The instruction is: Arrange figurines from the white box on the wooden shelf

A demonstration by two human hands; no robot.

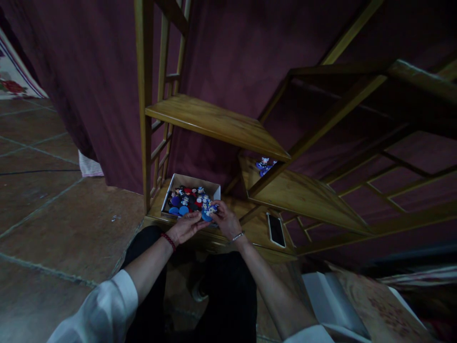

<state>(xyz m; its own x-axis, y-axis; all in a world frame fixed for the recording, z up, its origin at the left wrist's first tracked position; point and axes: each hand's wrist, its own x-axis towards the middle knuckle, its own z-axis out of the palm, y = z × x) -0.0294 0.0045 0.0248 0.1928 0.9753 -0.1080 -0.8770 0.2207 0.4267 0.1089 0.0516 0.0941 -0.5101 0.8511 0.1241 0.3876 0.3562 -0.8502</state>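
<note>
A white-walled box [214, 190] full of small figurines, some on round blue bases, stands on the lowest wooden shelf. At its front right corner, my right hand [225, 219] pinches a small blue-and-white figurine [211, 211] with a blue base. My left hand [187, 227] is at the box's front edge, its fingers reaching under that figurine's base and closed against it. A red bracelet is on my left wrist and a silver one on my right.
A phone [276, 230] lies on the low shelf to the right. Purple-blue figurines [264, 166] stand on the middle shelf [310, 200]. An upper shelf [217, 121] juts out above the box. A white box [332, 300] is at lower right.
</note>
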